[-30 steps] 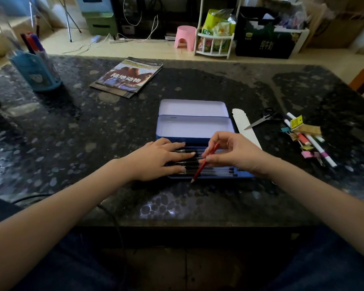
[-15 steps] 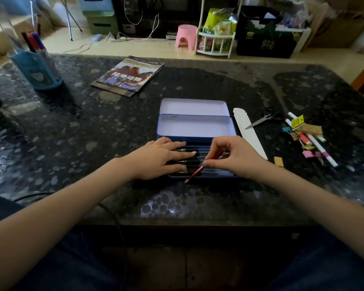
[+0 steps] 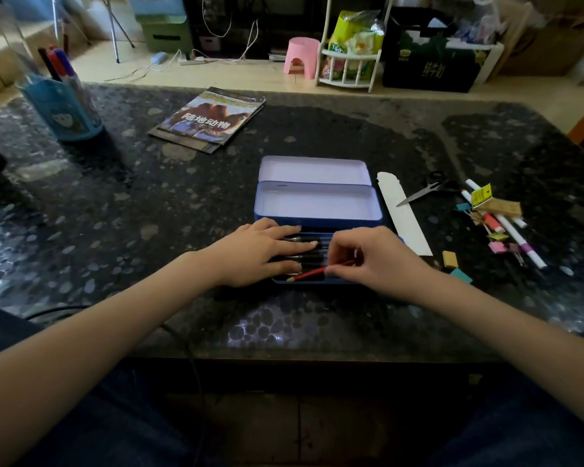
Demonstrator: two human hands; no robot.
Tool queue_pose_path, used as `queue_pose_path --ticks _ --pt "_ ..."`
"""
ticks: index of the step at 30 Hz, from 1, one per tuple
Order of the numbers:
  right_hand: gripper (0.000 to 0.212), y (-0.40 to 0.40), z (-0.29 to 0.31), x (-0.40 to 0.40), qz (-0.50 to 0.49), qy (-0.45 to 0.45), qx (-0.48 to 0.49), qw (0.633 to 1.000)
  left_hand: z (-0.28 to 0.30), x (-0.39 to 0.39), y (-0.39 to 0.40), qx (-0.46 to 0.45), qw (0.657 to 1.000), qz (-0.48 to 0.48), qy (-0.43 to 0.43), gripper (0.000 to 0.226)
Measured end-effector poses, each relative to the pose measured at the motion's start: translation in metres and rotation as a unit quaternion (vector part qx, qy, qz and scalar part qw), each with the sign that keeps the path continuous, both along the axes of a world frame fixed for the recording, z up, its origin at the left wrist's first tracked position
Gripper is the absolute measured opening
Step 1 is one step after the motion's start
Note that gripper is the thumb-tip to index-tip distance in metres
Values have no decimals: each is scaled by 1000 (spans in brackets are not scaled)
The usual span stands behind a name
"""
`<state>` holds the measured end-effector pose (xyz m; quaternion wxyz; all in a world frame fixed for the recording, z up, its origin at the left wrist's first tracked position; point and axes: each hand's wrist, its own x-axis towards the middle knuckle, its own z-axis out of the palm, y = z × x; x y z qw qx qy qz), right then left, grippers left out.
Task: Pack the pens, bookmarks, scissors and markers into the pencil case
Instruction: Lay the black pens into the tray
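A blue tin pencil case (image 3: pixel 317 203) lies open in the middle of the table, its white lid and upper tray empty. Its near tray holds several dark pens (image 3: pixel 312 254). My left hand (image 3: pixel 260 252) lies flat on those pens with straight fingers. My right hand (image 3: pixel 375 257) pinches a red pencil (image 3: pixel 309 274) and holds it low over the tray's near edge, almost level. To the right lie a white bookmark (image 3: pixel 402 214), scissors (image 3: pixel 425 192) and markers (image 3: pixel 509 227).
Coloured binder clips (image 3: pixel 501 246) and small erasers (image 3: pixel 450 259) lie among the markers. A magazine (image 3: pixel 209 119) sits at the back centre and a blue pen holder (image 3: pixel 63 109) at the back left. A dark cable hangs over the near table edge.
My right hand has lowered the red pencil from a steep tilt to almost flat over the tray's near row. My left hand has stayed on the pens.
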<state>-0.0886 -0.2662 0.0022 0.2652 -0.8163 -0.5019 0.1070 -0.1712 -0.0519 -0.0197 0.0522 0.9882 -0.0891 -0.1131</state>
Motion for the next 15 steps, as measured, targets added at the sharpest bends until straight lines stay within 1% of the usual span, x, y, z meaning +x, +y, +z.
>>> queue_pose_path --ticks 3,8,10,12,13,15 --pt "8 1 -5 -7 13 -70 -45 996 -1 1 0 0 1000 -1 -6 50" --pt "10 3 -11 -20 18 -139 -63 988 -3 0 1 -7 1000 3 -12 51" --pt "11 3 -12 -20 12 -137 -58 989 -3 0 0 -5 1000 1 -11 52" --pt "11 2 -15 -17 7 -107 -44 993 -3 0 0 -5 1000 2 -9 52" --pt "10 2 -16 -15 13 -95 -37 995 -2 0 0 -7 1000 4 -7 53" --pt "11 3 -22 -11 36 -102 -27 994 -3 -1 0 -9 1000 5 -6 54"
